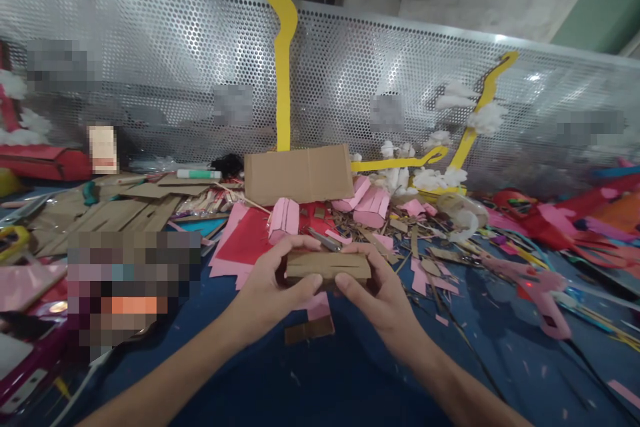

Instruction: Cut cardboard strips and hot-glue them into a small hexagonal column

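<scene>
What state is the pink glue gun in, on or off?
Apparently on: the pink glue gun shows a glowing red light on its body.

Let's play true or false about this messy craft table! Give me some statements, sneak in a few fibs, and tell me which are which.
1. The left hand's grip and right hand's grip both hold the folded cardboard. True.
2. The hot glue gun is green. False: the hot glue gun is pink.
3. A tall yellow hook-topped strip rises above the cardboard panel. True.
4. The tabletop is orange. False: the tabletop is blue.
</scene>
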`<state>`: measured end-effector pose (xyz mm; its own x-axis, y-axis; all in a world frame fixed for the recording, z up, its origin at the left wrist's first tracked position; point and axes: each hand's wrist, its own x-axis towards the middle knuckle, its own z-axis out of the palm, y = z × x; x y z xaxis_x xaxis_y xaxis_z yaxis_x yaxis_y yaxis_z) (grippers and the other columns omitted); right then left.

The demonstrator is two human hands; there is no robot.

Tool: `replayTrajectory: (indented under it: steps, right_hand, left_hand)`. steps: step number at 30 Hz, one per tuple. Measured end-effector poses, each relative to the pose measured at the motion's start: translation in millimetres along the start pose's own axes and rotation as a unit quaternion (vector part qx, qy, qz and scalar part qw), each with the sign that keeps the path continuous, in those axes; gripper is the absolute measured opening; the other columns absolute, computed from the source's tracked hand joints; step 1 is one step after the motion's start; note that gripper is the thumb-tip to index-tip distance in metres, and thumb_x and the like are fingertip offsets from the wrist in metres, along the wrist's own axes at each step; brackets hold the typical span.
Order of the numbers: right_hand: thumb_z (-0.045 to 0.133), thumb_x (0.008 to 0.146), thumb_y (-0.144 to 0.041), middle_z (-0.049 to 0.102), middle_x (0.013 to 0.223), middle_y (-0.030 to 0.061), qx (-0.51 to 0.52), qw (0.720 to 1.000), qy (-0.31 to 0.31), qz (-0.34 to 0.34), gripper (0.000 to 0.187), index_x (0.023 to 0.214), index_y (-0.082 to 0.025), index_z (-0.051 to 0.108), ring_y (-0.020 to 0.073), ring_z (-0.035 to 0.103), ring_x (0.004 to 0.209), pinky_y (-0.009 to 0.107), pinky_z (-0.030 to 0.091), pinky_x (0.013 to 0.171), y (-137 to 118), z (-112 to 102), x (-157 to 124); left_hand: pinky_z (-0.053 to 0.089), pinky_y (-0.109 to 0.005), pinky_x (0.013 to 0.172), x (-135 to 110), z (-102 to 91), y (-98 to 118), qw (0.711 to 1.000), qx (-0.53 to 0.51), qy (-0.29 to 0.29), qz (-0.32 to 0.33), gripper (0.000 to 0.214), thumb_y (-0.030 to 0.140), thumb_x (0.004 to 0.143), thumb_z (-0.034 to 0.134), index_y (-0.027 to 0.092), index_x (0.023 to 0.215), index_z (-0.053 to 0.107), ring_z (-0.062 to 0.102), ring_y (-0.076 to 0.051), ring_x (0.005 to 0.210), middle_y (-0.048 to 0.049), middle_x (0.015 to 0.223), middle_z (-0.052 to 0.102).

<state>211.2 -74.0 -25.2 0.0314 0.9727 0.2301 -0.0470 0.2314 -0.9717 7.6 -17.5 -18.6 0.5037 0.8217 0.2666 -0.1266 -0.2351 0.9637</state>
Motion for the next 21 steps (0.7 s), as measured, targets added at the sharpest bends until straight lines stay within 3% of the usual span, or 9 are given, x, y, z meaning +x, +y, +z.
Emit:
replayTrajectory:
  steps: [7,14,21]
  right_hand:
    - [0.080,0.093,-0.044,0.070,0.111,0.0015,0.085,0.996,0.010,0.029,0.039,0.121,-0.029,0.058,0.0187,0.069,0.095,0.031,0.061,0.084,1.6,1.0,0.0]
    - [0.080,0.091,-0.050,0.065,0.108,0.0014,0.016,0.999,-0.033,0.033,0.037,0.112,-0.028,0.057,0.0200,0.067,0.098,0.034,0.056,0.089,0.7,1.8,0.3]
    - [0.076,0.094,-0.051,0.063,0.127,0.0087,-0.021,0.998,-0.055,0.007,0.048,0.129,-0.028,0.052,0.0259,0.062,0.120,0.043,0.053,0.103,7.6,0.5,0.0]
  left_hand:
    - [0.058,-0.037,0.092,3.2,3.2,-3.3,0.997,-0.071,0.031,-0.001,0.055,0.029,0.081,0.086,0.025,0.127,0.057,0.068,-0.024,0.109,-0.0070,0.118,0.068]
    - [0.056,-0.034,0.095,6.9,1.1,-6.3,0.983,-0.141,0.107,-0.049,0.057,0.027,0.076,0.091,0.023,0.125,0.063,0.068,-0.022,0.108,-0.0056,0.117,0.072]
    - [0.057,-0.043,0.101,6.0,-0.6,-9.5,0.983,-0.161,0.065,-0.053,0.049,0.036,0.087,0.084,0.022,0.132,0.067,0.064,-0.032,0.129,-0.0121,0.134,0.072]
